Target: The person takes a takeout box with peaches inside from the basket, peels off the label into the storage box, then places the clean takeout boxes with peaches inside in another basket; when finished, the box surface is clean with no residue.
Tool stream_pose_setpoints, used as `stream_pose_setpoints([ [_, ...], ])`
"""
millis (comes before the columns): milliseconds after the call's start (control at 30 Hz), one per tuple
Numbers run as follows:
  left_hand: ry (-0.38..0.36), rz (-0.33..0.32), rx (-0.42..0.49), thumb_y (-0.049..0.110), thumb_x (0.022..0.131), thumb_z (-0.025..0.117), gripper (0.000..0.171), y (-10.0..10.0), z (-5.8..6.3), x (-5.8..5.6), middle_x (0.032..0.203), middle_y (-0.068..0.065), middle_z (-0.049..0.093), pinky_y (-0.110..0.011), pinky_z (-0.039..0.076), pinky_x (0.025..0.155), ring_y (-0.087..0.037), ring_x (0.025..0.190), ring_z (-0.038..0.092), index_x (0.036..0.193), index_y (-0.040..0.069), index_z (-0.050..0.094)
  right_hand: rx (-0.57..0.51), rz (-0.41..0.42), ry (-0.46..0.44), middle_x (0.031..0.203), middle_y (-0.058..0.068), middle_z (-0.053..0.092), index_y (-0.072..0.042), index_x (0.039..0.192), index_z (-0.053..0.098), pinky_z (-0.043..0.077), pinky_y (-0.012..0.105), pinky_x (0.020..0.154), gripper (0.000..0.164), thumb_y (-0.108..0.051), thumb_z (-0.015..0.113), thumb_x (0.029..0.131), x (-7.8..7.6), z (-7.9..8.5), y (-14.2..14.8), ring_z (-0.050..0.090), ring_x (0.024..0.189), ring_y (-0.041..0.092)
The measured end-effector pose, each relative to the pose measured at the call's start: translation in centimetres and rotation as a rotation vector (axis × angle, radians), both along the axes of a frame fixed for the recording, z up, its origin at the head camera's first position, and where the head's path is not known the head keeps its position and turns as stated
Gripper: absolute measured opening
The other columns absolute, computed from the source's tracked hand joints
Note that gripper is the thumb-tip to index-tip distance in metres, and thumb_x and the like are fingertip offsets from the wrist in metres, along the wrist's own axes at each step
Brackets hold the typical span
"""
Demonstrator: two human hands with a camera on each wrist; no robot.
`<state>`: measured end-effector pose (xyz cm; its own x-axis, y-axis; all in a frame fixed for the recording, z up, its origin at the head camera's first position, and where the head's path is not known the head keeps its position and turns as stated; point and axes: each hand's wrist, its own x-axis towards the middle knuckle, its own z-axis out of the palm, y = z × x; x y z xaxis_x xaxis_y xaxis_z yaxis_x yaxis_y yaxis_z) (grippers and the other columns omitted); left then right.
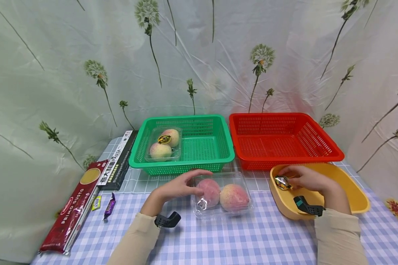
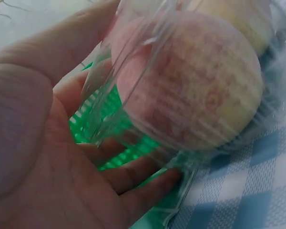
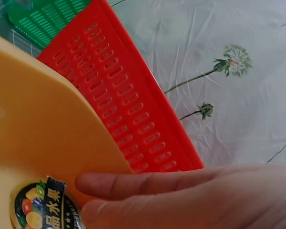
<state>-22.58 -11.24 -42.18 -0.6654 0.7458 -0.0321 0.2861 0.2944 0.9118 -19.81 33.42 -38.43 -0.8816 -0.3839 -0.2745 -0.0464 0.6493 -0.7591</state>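
Note:
A clear plastic box (image 1: 223, 215) holding two pink peaches (image 2: 195, 81) lies on the checked cloth in front of me. My left hand (image 1: 182, 186) is spread at its left end, thumb and fingers apart. Its fingers (image 2: 133, 171) show partly through the plastic in the left wrist view. Inside the yellow basin (image 1: 358, 198), my right hand (image 1: 306, 178) pinches at the edge of a shiny round fruit sticker (image 3: 43, 210), black and gold with printed fruit. The palm and the other fingers of that hand are mostly hidden.
Behind stand a green basket (image 1: 182, 165) with another peach box (image 1: 180, 147) bearing a round label, and a red basket (image 1: 285, 161). At left lie a red pasta bag (image 1: 74, 208), a black-and-white pasta box (image 1: 119, 162), a purple wrapped candy (image 1: 110, 207) and a small yellow packet (image 1: 96, 202).

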Motion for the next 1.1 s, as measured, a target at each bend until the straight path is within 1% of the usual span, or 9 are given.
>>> stream_pose_setpoints([
  [100,-0.023,-0.007,-0.005,0.028,0.096,0.067,0.069,0.0,-0.2,-0.2,0.161,0.001,0.035,-0.046,0.033,0.114,-0.022,0.141,0.04,0.156,0.023,0.035,0.065,0.013,0.074,0.128,0.029,0.06,0.007,0.127,0.057,0.055,0.036,0.079,0.034,-0.009,0.057,0.098,0.1,0.2,0.3,0.057,0.109,0.031],
  [233,-0.05,0.0,-0.002,0.029,0.098,0.064,0.072,0.1,-0.6,-0.5,0.163,-0.004,0.032,-0.042,0.038,0.111,-0.02,0.133,0.048,0.159,0.026,0.027,0.149,-0.035,0.16,0.119,0.024,0.066,0.005,0.121,0.063,0.054,0.035,0.075,0.029,-0.014,0.057,0.099,0.2,1.0,0.7,0.06,0.1,0.027],
  [333,-0.036,-0.006,0.026,0.026,0.099,0.061,0.066,0.1,-0.7,-0.5,0.161,-0.007,0.036,-0.043,0.037,0.112,-0.023,0.136,0.048,0.158,0.021,0.031,0.169,-0.075,0.178,0.112,0.02,0.069,0.004,0.118,0.066,0.055,0.034,0.074,0.029,-0.018,0.057,0.101,0.4,1.6,0.9,0.063,0.096,0.025],
  [500,-0.001,0.007,0.075,0.023,0.101,0.059,0.052,0.2,-0.6,-0.3,0.156,-0.01,0.045,-0.04,0.036,0.114,-0.022,0.143,0.043,0.151,0.018,0.045,0.111,-0.151,0.137,0.105,0.015,0.073,0.003,0.117,0.066,0.056,0.034,0.073,0.036,-0.027,0.053,0.103,0.3,2.6,0.9,0.07,0.095,0.025],
  [633,0.006,0.022,0.107,0.024,0.101,0.058,0.05,0.4,-0.3,-0.1,0.154,-0.009,0.048,-0.033,0.043,0.107,-0.02,0.138,0.047,0.149,0.014,0.047,0.122,-0.268,0.192,0.089,0.007,0.07,0.002,0.114,0.063,0.054,0.032,0.064,0.042,-0.036,0.05,0.104,0.1,3.4,0.8,0.069,0.081,0.02],
  [800,-0.038,0.044,0.153,0.025,0.101,0.058,0.047,0.8,0.2,0.4,0.15,-0.007,0.052,-0.028,0.047,0.1,-0.013,0.131,0.052,0.146,0.013,0.051,0.157,-0.483,0.413,0.077,-0.001,0.065,-0.001,0.112,0.064,0.049,0.024,0.058,0.043,-0.04,0.05,0.103,-0.1,3.7,1.2,0.06,0.069,0.009],
  [900,-0.072,0.072,0.147,0.028,0.101,0.058,0.046,1.1,0.4,0.7,0.142,-0.009,0.058,-0.027,0.05,0.086,-0.011,0.113,0.06,0.144,0.014,0.053,0.143,-0.637,0.487,0.076,-0.014,0.061,-0.001,0.115,0.065,0.046,0.016,0.059,0.045,-0.041,0.049,0.102,0.0,3.2,1.7,0.052,0.075,0.007],
  [1000,-0.094,0.095,0.126,0.033,0.102,0.057,0.046,1.4,0.5,0.8,0.139,-0.007,0.061,-0.026,0.048,0.074,-0.011,0.095,0.06,0.144,0.014,0.054,0.099,-0.762,0.487,0.078,-0.028,0.05,-0.002,0.121,0.063,0.043,0.01,0.06,0.048,-0.044,0.048,0.101,-0.1,2.6,2.3,0.045,0.082,0.006],
  [1100,-0.099,0.091,0.093,0.036,0.102,0.055,0.048,1.5,0.7,1.0,0.142,-0.006,0.06,-0.026,0.047,0.073,-0.011,0.09,0.056,0.145,0.015,0.053,0.099,-0.841,0.494,0.091,-0.019,0.057,-0.004,0.125,0.062,0.041,0.016,0.069,0.049,-0.043,0.046,0.101,-0.4,2.3,2.8,0.048,0.093,0.014],
])
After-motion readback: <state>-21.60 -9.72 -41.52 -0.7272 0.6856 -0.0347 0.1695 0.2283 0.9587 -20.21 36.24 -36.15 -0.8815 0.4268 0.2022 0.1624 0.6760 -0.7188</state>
